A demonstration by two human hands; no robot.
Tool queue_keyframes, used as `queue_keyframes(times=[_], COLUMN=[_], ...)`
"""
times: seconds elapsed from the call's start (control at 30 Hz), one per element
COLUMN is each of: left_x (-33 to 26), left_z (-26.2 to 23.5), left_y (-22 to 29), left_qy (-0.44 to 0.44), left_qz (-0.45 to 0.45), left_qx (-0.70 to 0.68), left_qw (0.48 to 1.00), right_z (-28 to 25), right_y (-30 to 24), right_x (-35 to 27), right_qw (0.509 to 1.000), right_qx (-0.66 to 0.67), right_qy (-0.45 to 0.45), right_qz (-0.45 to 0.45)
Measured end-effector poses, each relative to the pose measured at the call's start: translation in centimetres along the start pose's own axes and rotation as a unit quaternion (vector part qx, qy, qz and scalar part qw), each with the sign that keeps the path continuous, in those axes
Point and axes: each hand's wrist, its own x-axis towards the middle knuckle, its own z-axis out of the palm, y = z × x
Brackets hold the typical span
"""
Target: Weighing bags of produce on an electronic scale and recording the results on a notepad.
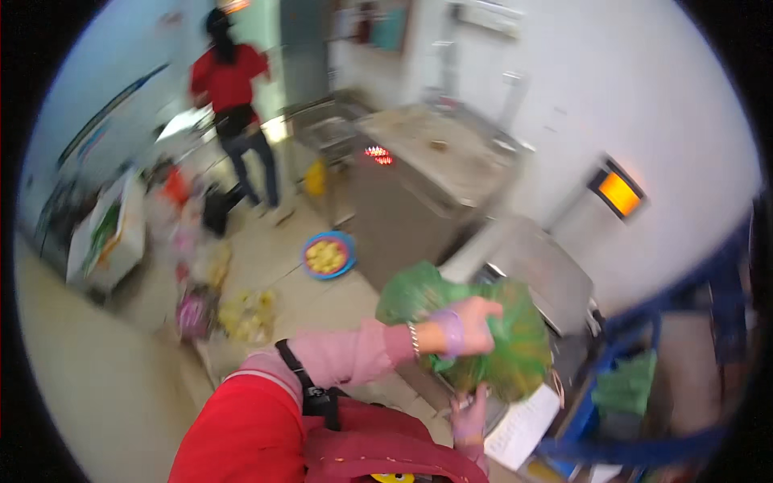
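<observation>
— While we look at the green bag [519, 342], right of centre and low in the frame, what do we make of the left hand [469, 326]?

— We see its fingers curled in against the bag's upper side, so we judge that grip to be pinching gathered plastic, perhaps because such a soft, bulging sack is easiest to control from above.

— And the right hand [469, 410]?

— We find it lower in the frame, by the bag's bottom edge, maybe to steady the weight. Blur hides its fingers, so we cannot tell whether that grip is spread or pressed together.

— Why would we want the orange display [618, 193] up on a pole at the right?

— Raised behind the metal platform [555, 278], it can probably be read over a bulky load.

— And the blue basin [351, 250] left of centre?

— We guess it keeps the pale yellow pieces [325, 257] together on the floor [288, 294], leaving the table [431, 149] above it for other things.
</observation>
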Motion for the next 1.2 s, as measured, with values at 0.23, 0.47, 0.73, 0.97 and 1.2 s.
queue_keyframes(times=[0.23,0.47,0.73,0.97,1.2], left_x=[-13.2,-26.1,-36.6,-37.8,-31.5], left_z=[-13.8,-26.3,-33.7,-38.6,-46.9], left_y=[-6.9,-14.9,-21.1,-28.0,-35.7], left_qy=[0.071,0.168,0.319,0.448,0.48], left_qz=[-0.219,-0.29,-0.384,-0.436,-0.496], left_qx=[-0.178,-0.074,0.031,0.057,0.056], left_qw=[0.957,0.939,0.866,0.778,0.722], right_z=[4.8,23.1,42.6,50.0,61.5], right_y=[8.2,21.8,39.1,49.2,55.3], right_x=[-0.7,-4.6,-12.5,-9.7,-2.0], right_qw=[0.871,0.653,0.288,0.183,0.136], right_qx=[-0.41,-0.669,-0.544,-0.484,-0.482], right_qy=[-0.229,-0.355,-0.755,-0.853,-0.866], right_qz=[0.145,-0.009,-0.228,-0.074,0.0])
